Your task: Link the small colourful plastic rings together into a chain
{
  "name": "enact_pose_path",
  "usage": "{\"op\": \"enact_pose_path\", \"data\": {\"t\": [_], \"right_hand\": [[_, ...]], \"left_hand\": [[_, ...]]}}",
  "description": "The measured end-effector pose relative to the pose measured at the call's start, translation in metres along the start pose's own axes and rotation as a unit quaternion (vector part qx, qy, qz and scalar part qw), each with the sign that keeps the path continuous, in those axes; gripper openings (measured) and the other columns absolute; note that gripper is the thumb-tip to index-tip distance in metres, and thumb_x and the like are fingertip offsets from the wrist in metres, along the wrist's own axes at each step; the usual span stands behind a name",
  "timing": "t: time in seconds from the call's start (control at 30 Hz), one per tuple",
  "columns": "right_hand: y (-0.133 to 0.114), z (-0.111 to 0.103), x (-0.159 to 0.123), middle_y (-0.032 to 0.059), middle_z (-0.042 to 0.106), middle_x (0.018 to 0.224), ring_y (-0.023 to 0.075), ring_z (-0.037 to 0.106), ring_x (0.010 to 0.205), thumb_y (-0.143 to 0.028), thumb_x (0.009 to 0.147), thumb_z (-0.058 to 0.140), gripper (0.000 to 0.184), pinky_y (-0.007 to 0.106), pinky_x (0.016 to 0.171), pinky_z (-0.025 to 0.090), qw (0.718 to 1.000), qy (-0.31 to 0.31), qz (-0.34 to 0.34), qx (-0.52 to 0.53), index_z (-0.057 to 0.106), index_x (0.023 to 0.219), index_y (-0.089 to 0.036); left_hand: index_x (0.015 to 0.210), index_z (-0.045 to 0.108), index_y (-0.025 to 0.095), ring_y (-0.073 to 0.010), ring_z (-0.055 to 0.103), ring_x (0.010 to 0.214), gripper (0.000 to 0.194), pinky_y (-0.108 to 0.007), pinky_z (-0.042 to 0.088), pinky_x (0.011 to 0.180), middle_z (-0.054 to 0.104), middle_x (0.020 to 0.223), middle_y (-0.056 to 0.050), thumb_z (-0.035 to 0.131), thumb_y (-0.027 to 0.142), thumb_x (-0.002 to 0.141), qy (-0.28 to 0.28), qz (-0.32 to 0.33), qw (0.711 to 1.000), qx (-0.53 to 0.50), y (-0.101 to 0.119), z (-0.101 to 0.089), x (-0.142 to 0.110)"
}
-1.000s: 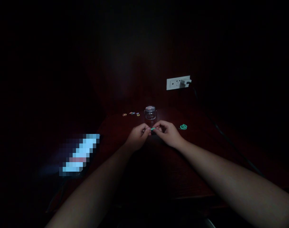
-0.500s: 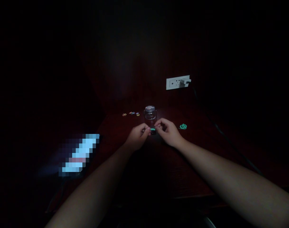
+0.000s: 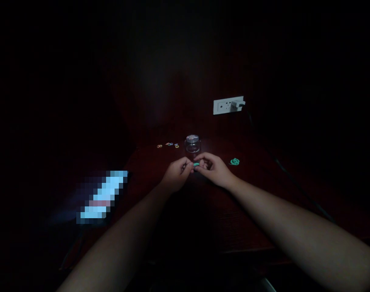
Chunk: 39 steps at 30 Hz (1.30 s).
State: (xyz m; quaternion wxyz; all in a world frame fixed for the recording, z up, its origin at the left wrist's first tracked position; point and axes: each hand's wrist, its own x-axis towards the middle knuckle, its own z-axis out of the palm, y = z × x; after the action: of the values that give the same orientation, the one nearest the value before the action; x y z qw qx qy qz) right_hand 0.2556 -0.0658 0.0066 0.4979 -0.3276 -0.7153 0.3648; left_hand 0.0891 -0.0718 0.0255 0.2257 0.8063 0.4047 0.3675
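Observation:
Just in front of the glass jar, my two hands come together over the dark table. My left hand (image 3: 177,174) is closed in a pinch at the left end of a small green piece (image 3: 196,164), which looks like a short band or coil; its exact kind is too small to tell. My right hand (image 3: 213,168) is curled around the other end, its thumb below and its index finger arched above. A loosely coiled green cord (image 3: 234,162) lies on the table to the right of my right hand. The clear jar (image 3: 192,143) stands upright with its lid on.
Several small coloured rings (image 3: 169,144) lie left of the jar. A lit, pixelated screen (image 3: 104,196) is at the left beside my forearm. On the wall, a white socket (image 3: 229,105) holds a plug, with a cable (image 3: 294,182) running down the right. The room is very dark.
My right hand has moved slightly left and its fingers have come round the green piece. My left hand stays in about the same place with its pinch.

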Motion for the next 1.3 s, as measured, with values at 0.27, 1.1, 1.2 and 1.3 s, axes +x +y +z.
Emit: {"op": "enact_pose_path", "data": {"t": [0.27, 1.1, 1.2, 1.3], "right_hand": [[-0.0026, -0.0011, -0.0014, -0.0054, 0.042, 0.057, 0.0074, 0.035, 0.048, -0.030, 0.076, 0.054, 0.019, 0.021, 0.046, 0.027, 1.000, 0.013, 0.006, 0.028, 0.049, 0.088, -0.017], [0.0007, 0.0016, -0.0011, -0.0039, 0.044, 0.058, 0.0083, 0.038, 0.051, -0.027, 0.073, 0.054, 0.012, 0.021, 0.049, 0.030, 0.999, 0.010, 0.012, -0.036, 0.051, 0.076, -0.016], [-0.0013, 0.0011, -0.0012, -0.0020, 0.047, 0.062, 0.0093, 0.041, 0.055, -0.023, 0.075, 0.051, 0.008, 0.022, 0.052, 0.033, 0.998, 0.020, -0.007, -0.056, 0.053, 0.077, -0.016], [-0.0022, 0.0002, -0.0011, -0.0012, 0.048, 0.063, 0.0096, 0.041, 0.057, -0.022, 0.075, 0.050, 0.008, 0.022, 0.053, 0.034, 0.996, 0.026, -0.009, -0.079, 0.054, 0.076, -0.015]], "left_hand": [[0.072, 0.054, 0.014, -0.0111, 0.052, 0.063, 0.027, -0.022, 0.038, 0.059, 0.060, 0.070, -0.001, 0.039, 0.032, 0.085, 0.000, 0.009, 1.000, 0.015, -0.0002, 0.0003, 0.0005], [0.082, 0.057, 0.014, -0.0078, 0.048, 0.059, 0.015, -0.018, 0.038, 0.053, 0.057, 0.071, -0.001, 0.053, 0.028, 0.077, 0.045, 0.004, 0.998, -0.042, -0.0018, 0.0042, 0.0002], [0.082, 0.057, 0.014, -0.0080, 0.049, 0.060, 0.015, -0.018, 0.038, 0.053, 0.058, 0.071, -0.001, 0.053, 0.028, 0.077, 0.050, 0.001, 0.998, -0.032, -0.0030, 0.0045, 0.0009], [0.082, 0.057, 0.014, -0.0084, 0.050, 0.061, 0.015, -0.018, 0.039, 0.053, 0.058, 0.072, -0.002, 0.053, 0.027, 0.077, 0.054, 0.001, 0.998, -0.031, -0.0053, 0.0054, 0.0016]]}}
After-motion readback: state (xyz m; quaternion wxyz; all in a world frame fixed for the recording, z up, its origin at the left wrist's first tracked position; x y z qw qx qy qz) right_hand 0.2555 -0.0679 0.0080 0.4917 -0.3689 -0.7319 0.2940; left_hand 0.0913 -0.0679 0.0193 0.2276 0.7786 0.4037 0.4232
